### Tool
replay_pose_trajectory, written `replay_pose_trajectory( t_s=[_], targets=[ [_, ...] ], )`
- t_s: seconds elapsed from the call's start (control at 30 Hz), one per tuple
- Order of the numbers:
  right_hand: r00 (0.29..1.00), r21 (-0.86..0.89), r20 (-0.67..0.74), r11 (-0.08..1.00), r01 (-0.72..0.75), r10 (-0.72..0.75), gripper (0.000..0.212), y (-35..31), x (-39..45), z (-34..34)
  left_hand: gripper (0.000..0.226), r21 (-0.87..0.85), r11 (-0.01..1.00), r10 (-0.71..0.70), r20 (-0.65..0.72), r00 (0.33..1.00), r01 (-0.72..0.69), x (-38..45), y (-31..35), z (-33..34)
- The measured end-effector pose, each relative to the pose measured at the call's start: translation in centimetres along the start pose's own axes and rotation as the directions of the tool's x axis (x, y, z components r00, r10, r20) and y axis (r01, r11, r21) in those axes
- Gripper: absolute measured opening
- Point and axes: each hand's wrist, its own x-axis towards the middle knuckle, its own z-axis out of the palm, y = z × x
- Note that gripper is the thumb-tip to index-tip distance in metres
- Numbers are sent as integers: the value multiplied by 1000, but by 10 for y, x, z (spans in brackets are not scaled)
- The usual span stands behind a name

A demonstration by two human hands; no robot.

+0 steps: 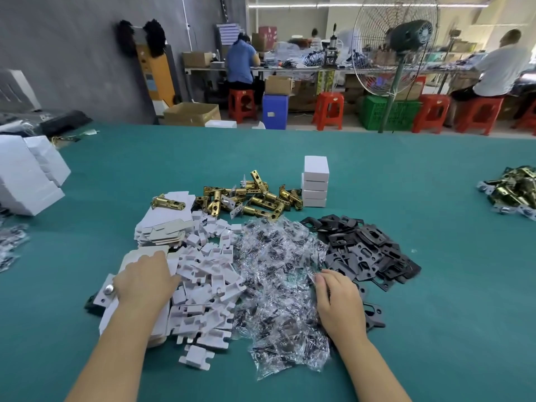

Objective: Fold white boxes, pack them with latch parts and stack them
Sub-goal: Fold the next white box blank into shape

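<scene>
On the green table lie flat white box blanks (164, 227), a heap of small white card inserts (208, 288), clear screw bags (278, 274), black strike plates (362, 250) and brass latch bolts (249, 198). A stack of several folded white boxes (315, 181) stands behind the latches. My left hand (145, 282) rests palm-down on a box blank (136, 256) beside the inserts, next to a latch with a silver face (106, 291). My right hand (336, 300) pinches a screw bag at the pile's right edge.
More white cartons (26, 175) stand at the left table edge and another latch heap (513, 190) at the right. Beyond the table are red stools, a standing fan (400, 53) and people seated at a bench.
</scene>
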Motion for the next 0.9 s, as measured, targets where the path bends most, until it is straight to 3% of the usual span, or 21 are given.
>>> replay_pose_trajectory(
  t_s=[0.2,0.43,0.5,0.57,0.63,0.7,0.73,0.8,0.9],
  targets=[
    [1000,23,-26,1000,-8,8,23,1,-1,2,13,-92,996,-6,-44,999,2,8,-1,1],
    [999,20,-31,1000,-11,11,24,2,-1,1,23,-82,996,-48,-25,999,46,7,13,-13],
    [1000,23,-22,1000,-18,19,25,2,0,1,18,-131,991,-44,-113,993,29,2,19,-21],
    [999,30,-18,999,-26,27,26,2,0,1,14,-240,965,11,-356,935,-102,-6,27,-33],
    [999,38,-23,999,-32,33,27,3,0,1,10,-334,892,48,-602,797,-306,-21,39,-50],
    [999,48,-30,998,-30,32,27,2,0,1,16,-387,790,74,-711,700,-476,-35,53,-65],
    [999,56,-34,998,-26,28,27,1,1,0,20,-444,728,83,-699,711,-522,-42,61,-71],
    [999,76,-49,997,-17,20,25,-3,2,-3,24,-626,568,96,-595,798,-535,-53,79,-76],
    [993,135,-116,991,-12,28,26,-12,7,-13,26,-877,270,184,-358,916,-397,-62,105,-68]
  ],
)
